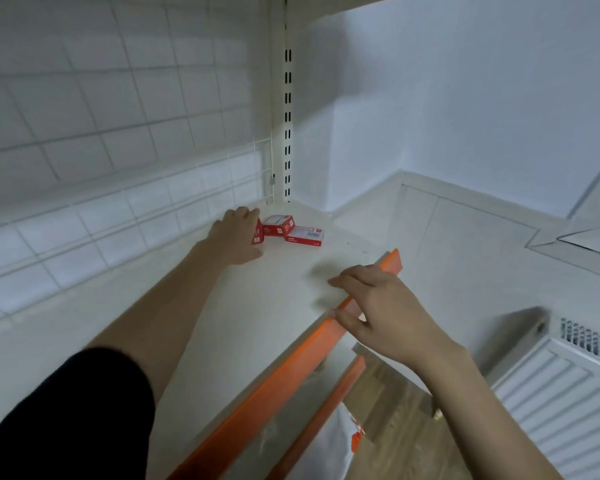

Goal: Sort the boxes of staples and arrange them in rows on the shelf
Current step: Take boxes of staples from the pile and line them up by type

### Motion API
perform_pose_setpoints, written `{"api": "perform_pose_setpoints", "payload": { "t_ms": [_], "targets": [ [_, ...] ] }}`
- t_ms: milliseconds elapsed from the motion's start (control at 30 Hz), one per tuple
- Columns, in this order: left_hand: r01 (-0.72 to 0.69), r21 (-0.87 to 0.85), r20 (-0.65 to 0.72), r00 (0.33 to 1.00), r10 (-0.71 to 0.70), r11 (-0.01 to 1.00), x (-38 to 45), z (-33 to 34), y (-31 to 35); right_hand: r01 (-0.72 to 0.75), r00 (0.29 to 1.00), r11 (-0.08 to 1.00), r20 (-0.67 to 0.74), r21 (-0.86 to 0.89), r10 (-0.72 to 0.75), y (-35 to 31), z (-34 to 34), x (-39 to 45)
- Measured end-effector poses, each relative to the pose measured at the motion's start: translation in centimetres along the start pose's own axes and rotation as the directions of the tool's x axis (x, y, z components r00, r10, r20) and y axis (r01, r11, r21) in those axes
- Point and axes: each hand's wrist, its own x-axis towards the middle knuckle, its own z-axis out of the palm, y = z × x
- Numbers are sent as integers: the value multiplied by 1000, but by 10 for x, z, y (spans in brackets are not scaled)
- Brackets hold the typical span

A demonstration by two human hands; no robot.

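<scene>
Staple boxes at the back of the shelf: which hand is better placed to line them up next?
Left. The left hand already grips one red box beside the other two boxes. The right hand rests on the shelf's orange edge, farther away.

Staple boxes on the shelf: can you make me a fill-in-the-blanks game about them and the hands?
1. The staple boxes are coloured ____ and white.
2. The ____ hand holds a box at the back of the shelf.
3. The right hand rests on the shelf's ____ front edge.
4. You can count ____ boxes on the shelf.

Missing words: red; left; orange; three
</scene>
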Motion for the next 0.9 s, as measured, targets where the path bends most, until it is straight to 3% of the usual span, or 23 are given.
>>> {"api": "perform_pose_setpoints", "payload": {
  "t_ms": [333,533,667,900],
  "targets": [
    [39,-180,127,992,-16,983,43,1,-18,88,996,996,26,23,-89,54,8,44],
    [96,-311,-53,992,-118,945,32,9,-20,141,989,989,45,37,-142,54,24,80],
    [79,-453,-210,958,-193,888,2,7,-14,133,991,990,22,37,-134,53,29,116],
    [24,-566,-347,900,-265,824,-57,3,2,82,995,997,60,-13,-81,39,41,191]
  ]
}}
